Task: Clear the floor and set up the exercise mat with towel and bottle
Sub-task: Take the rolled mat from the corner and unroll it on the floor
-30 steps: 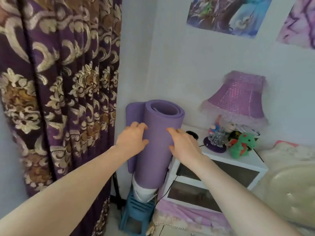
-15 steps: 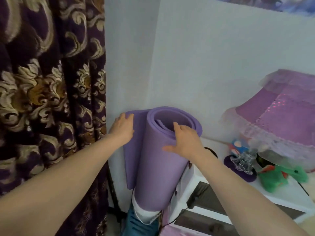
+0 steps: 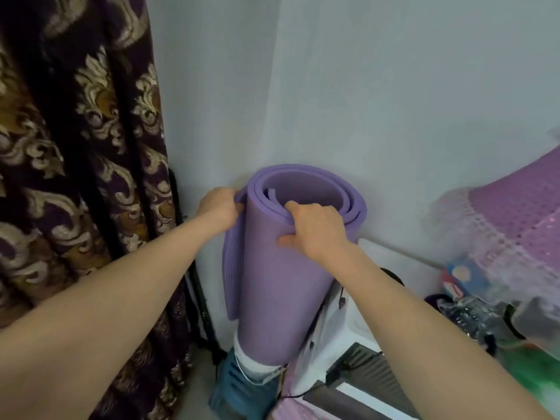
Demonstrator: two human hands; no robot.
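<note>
A rolled purple exercise mat (image 3: pixel 272 298) stands upright in the room corner, its lower end resting on a blue stool (image 3: pixel 242 389). My left hand (image 3: pixel 219 207) pinches the loose outer flap at the mat's upper left edge. My right hand (image 3: pixel 315 228) grips the top rim, fingers hooked over the front layers into the roll. No towel or bottle is in view.
A dark purple and gold curtain (image 3: pixel 75 177) hangs on the left. A white bedside cabinet (image 3: pixel 378 344) stands right of the mat, with a pink lamp shade (image 3: pixel 515 222), a green toy (image 3: pixel 545 374) and small items on top. A black cable runs down its side.
Both hands went from resting flat on the mat's sides to gripping its top edge. My view has come closer and tilted down.
</note>
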